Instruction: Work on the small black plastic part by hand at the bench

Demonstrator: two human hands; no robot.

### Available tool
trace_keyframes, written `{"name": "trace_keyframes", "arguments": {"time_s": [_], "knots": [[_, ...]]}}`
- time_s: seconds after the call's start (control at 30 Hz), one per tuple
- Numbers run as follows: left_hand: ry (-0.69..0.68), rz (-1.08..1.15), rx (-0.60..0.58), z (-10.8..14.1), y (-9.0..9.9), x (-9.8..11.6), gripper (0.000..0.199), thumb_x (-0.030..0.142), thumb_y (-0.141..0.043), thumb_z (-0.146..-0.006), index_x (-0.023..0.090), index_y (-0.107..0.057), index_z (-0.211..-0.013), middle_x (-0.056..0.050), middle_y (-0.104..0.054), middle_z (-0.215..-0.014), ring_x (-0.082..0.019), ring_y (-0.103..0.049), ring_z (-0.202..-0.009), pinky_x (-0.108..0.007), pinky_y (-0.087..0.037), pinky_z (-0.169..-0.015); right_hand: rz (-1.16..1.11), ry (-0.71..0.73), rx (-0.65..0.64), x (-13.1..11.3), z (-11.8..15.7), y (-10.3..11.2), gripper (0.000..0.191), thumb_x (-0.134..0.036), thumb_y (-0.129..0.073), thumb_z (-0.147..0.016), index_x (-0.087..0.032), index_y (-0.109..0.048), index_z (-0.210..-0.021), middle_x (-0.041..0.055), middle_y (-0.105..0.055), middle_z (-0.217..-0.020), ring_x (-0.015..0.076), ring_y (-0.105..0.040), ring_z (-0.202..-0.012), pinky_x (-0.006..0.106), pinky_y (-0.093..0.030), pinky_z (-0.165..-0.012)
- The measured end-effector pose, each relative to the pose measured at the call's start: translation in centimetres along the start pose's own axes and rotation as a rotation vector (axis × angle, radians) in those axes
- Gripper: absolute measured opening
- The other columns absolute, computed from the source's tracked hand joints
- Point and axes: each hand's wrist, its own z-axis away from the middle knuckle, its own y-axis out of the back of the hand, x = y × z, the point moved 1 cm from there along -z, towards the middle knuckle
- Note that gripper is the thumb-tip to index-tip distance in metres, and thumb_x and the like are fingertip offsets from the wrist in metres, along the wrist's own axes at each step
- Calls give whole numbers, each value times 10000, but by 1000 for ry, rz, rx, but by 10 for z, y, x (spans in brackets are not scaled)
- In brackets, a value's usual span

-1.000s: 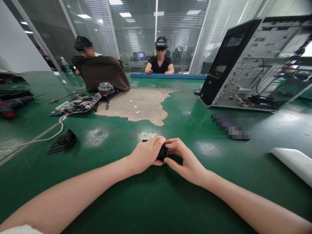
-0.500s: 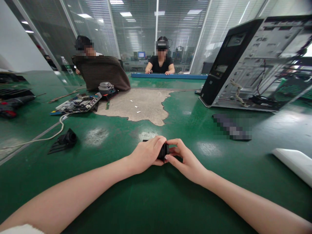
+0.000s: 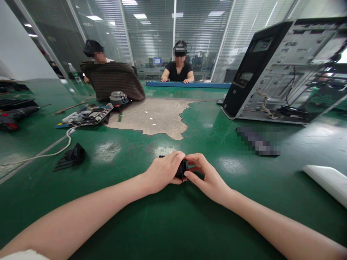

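A small black plastic part (image 3: pixel 182 169) is between my two hands, just above or on the green tabletop (image 3: pixel 173 224); I cannot tell whether it touches the surface. My left hand (image 3: pixel 162 171) wraps over it from the left, covering most of its body. From the right, the fingers and thumb of my right hand (image 3: pixel 207 175) pinch its exposed end. What kind of part it is cannot be made out. Another black plastic piece (image 3: pixel 74 153), with a round opening and thin prongs, lies on the table to the left.
An opened computer case (image 3: pixel 260 72) stands at right, with a blurred-out dark object (image 3: pixel 257 142) before it and a white panel (image 3: pixel 328 184) nearer. Left are a circuit board (image 3: pixel 86 115), a white cable (image 3: pixel 67 141) and a power drill (image 3: pixel 16 113). Two people (image 3: pixel 179 70) sit across the table.
My right hand's fingertips have shifted very slightly at the end of the black part. My left hand keeps the same hold.
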Motion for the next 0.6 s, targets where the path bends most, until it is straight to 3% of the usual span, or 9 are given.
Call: {"name": "trace_keyframes", "arguments": {"time_s": [0.13,0.27,0.43,0.6], "knots": [[11,-1,-15,0,2,0,571,288,-638,-703,186,-293,-1147,-91,-526,-1096,-254,-591,-943,-336,-517,-655,-47,-73,-66,0,0,-1,272,-168,-499,-833,-225,-401,-1081,49,-542,-967,166,-605,-842,363,-544,-752],[17,2,-39,0,3,0,587,250,-645,-698,199,-280,-1155,-85,-514,-1116,-249,-583,-960,-340,-516,-674,49,47,-43,-2,2,1,286,-164,-538,-803,-236,-440,-1062,68,-493,-1066,203,-544,-978,390,-517,-818],[17,-12,-25,0,1,0,590,276,-641,-699,196,-281,-1159,-83,-514,-1110,-249,-589,-953,-334,-520,-662,179,143,3,-3,2,3,155,-160,-527,-814,-226,-491,-949,72,-474,-1077,219,-493,-1043,433,-450,-895],[13,-12,-12,-1,0,0,582,273,-638,-700,191,-284,-1155,-87,-519,-1110,-249,-588,-957,-332,-519,-668,38,48,11,0,0,0,274,-149,-522,-814,-229,-440,-1062,67,-478,-1063,193,-532,-981,379,-519,-815]]}}
